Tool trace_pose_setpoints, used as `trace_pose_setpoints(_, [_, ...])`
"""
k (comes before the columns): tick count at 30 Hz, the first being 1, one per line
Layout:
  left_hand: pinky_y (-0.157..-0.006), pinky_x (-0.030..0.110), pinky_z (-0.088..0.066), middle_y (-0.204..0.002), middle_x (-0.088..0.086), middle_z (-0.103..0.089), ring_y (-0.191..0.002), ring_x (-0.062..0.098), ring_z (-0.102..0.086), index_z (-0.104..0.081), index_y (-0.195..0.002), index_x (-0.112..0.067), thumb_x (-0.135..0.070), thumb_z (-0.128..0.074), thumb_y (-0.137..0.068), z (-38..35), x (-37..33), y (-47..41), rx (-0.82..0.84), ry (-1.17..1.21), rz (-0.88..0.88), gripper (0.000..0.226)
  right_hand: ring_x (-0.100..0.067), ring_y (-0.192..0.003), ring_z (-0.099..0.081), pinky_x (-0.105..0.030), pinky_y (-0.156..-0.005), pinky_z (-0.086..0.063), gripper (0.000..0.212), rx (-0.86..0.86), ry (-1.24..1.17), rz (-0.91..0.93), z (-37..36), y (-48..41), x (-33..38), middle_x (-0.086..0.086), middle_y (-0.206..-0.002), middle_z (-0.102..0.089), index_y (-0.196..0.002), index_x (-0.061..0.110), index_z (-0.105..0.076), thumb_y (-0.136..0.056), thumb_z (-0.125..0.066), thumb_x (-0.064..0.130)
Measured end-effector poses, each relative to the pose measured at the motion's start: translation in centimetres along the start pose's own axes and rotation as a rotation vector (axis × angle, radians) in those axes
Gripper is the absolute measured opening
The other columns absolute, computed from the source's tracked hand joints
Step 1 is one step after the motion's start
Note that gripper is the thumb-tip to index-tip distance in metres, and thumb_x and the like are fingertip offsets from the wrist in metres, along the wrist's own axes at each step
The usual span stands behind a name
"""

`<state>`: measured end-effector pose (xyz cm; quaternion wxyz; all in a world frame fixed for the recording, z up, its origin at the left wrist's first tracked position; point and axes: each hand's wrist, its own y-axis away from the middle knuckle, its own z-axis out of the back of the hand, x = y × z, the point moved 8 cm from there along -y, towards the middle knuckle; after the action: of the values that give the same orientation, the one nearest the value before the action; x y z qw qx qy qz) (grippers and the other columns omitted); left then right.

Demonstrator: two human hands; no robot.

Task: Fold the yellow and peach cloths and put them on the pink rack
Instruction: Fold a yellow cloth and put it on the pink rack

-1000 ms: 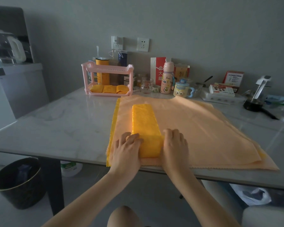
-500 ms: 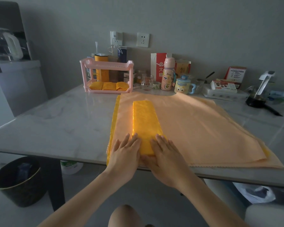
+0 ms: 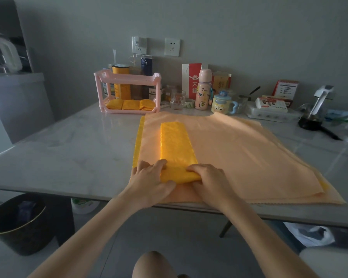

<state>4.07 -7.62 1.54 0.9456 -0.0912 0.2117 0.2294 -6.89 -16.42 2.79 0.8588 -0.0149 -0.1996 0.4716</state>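
The left hand [image 3: 149,181] curls its fingers over the near end of the folded yellow strip [image 3: 175,143]. The right hand [image 3: 211,181] grips the same end from the other side, and the end is raised into a fold. On the lower shelf of the pink rack [image 3: 129,77] lie three folded yellow cloths [image 3: 130,104]. One strip lies lengthwise on the spread peach cloth [image 3: 249,157], which seems to be two layers, with edges too dim to count, on the marble table [image 3: 68,153].
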Motion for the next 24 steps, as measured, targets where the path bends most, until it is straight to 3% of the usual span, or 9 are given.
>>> trace_pose_setpoints(6, [-0.105,0.039,-0.018,-0.128,0.003,-0.045,-0.129,0.022,-0.019,-0.031,-0.137,-0.030,-0.062,-0.036,-0.070,0.1,0.1,-0.2,0.062,-0.052,0.008,0.075,-0.025,-0.109,-0.057,-0.036,-0.094,-0.043,0.036,-0.066,-0.153,-0.042,0.0,-0.2,-1.1,-0.005,-0.118,-0.063,-0.118,0.023,-0.062,-0.086,-0.050,0.011])
trace_pose_setpoints(9, [-0.099,0.036,-0.025,-0.116,0.001,-0.054,-0.124,0.023,-0.031,-0.049,-0.127,-0.028,-0.049,-0.052,-0.086,1.1,0.0,-0.1,-0.080,-0.023,-0.049,0.047,-0.022,-0.095,-0.063,-0.035,-0.081,-0.049,0.030,-0.058,-0.262,-0.042,1.0,-0.4,-0.8,-0.002,-0.101,-0.069,-0.104,0.025,-0.068,-0.084,-0.053,0.009])
trace_pose_setpoints(11, [-0.086,0.032,-0.037,-0.101,-0.002,-0.059,-0.112,0.023,-0.046,-0.062,-0.110,-0.026,-0.037,-0.055,-0.088,1.7,0.3,0.5,-0.151,0.168,-0.071,0.026,-0.017,-0.080,-0.062,-0.033,-0.070,-0.047,0.025,-0.060,-0.298,-0.018,1.7,0.3,-0.4,0.002,-0.084,-0.068,-0.084,0.032,-0.068,-0.085,-0.055,0.011])
trace_pose_setpoints(13, [-0.069,0.026,-0.042,-0.089,-0.007,-0.060,-0.090,0.015,-0.056,-0.064,-0.092,-0.028,-0.039,-0.055,-0.088,1.6,1.0,1.4,-0.109,0.350,-0.072,0.014,-0.010,-0.065,-0.054,-0.030,-0.060,-0.039,0.028,-0.047,-0.346,0.011,2.2,1.4,0.1,0.006,-0.068,-0.060,-0.066,0.033,-0.059,-0.087,-0.055,0.015])
trace_pose_setpoints(15, [-0.062,0.023,-0.039,-0.078,-0.014,-0.058,-0.076,0.009,-0.055,-0.058,-0.079,-0.031,-0.041,-0.055,-0.088,1.6,0.9,2.3,-0.083,0.387,-0.124,0.013,-0.003,-0.059,-0.049,-0.022,-0.057,-0.036,0.023,-0.031,-0.415,0.033,2.6,2.6,0.3,0.008,-0.064,-0.057,-0.067,0.026,-0.061,-0.089,-0.058,0.022])
trace_pose_setpoints(18, [-0.061,0.018,-0.034,-0.078,-0.013,-0.052,-0.075,0.006,-0.051,-0.051,-0.074,-0.034,-0.042,-0.055,-0.088,1.6,0.7,3.0,-0.094,0.347,-0.179,0.017,0.001,-0.067,-0.056,-0.012,-0.060,-0.040,0.013,-0.038,-0.521,0.029,2.5,3.5,0.0,0.009,-0.070,-0.063,-0.078,0.022,-0.066,-0.088,-0.062,0.030])
trace_pose_setpoints(20, [-0.061,0.015,-0.034,-0.085,-0.009,-0.053,-0.079,0.006,-0.051,-0.050,-0.075,-0.035,-0.039,-0.056,-0.089,1.3,1.0,2.8,-0.119,0.326,-0.166,0.015,-0.001,-0.073,-0.061,-0.017,-0.065,-0.047,0.011,-0.096,-0.582,-0.026,2.1,3.3,-0.9,0.008,-0.078,-0.067,-0.082,0.024,-0.066,-0.086,-0.063,0.034])
trace_pose_setpoints(22, [-0.062,0.016,-0.036,-0.094,-0.002,-0.058,-0.086,0.012,-0.055,-0.055,-0.084,-0.028,-0.038,-0.054,-0.089,1.1,1.5,2.4,-0.154,0.320,-0.111,0.011,-0.006,-0.080,-0.063,-0.028,-0.071,-0.050,0.022,-0.184,-0.561,-0.093,2.1,2.9,-1.8,0.004,-0.085,-0.069,-0.089,0.017,-0.067,-0.085,-0.062,0.039])
trace_pose_setpoints(24, [-0.061,0.018,-0.037,-0.091,0.000,-0.059,-0.086,0.016,-0.056,-0.056,-0.089,-0.019,-0.038,-0.051,-0.091,1.1,1.6,2.0,-0.205,0.314,-0.069,0.020,-0.011,-0.080,-0.063,-0.031,-0.070,-0.050,0.033,-0.265,-0.505,-0.141,2.3,2.4,-2.1,0.001,-0.086,-0.068,-0.092,0.010,-0.065,-0.085,-0.061,0.042])
